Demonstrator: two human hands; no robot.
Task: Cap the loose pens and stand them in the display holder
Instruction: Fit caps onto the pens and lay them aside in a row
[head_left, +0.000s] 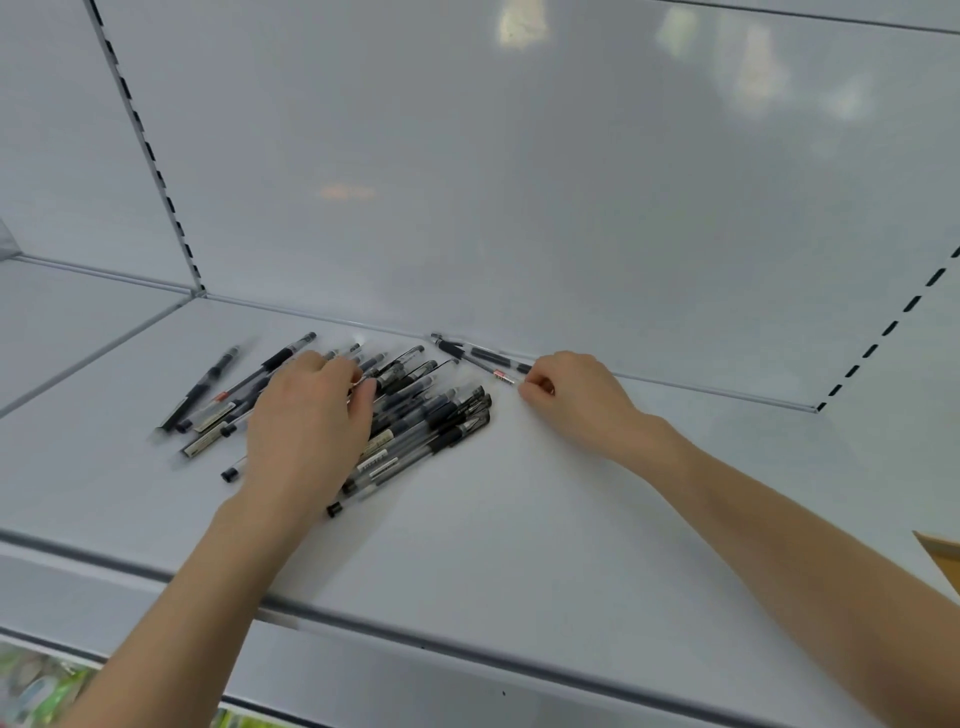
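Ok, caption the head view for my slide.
Left hand rests on the pen pile on a white shelf; right hand pinches a separate pen.

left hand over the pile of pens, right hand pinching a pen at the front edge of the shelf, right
Not the front edge: in the head view the right hand pinches a pen lying at the back of the shelf, by the back panel. The rest holds.

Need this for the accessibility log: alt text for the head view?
On a white shelf, the left hand lies over a loose pile of black pens, while the right hand pinches the end of a separate pen lying by the back wall. No display holder is in view.
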